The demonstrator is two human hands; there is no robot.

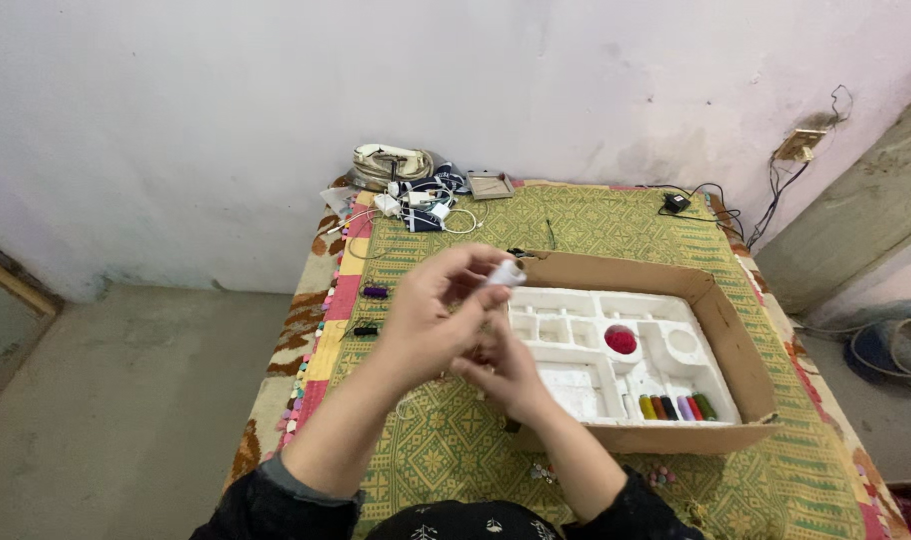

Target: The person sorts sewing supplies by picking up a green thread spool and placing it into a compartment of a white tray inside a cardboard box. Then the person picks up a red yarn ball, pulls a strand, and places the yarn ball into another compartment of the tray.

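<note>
My left hand (431, 310) is raised over the patterned mat, its fingertips pinched on a small white spool (506, 272). My right hand (501, 365) sits just below and behind it, fingers curled; whether it holds thread I cannot tell. Both hands hover at the left edge of a cardboard box (721, 320) lined with a white foam insert (576, 345). A red item (622, 341) lies in a round pocket of the foam. A row of several coloured thread spools (676, 407) fills the front right slot.
A green and yellow patterned cloth (456, 440) covers the low bed. Chargers, cables and a bag (411, 190) lie at its far end by the wall. Small dark items (374, 292) lie at the left border. A wall socket with wires (801, 148) is at right.
</note>
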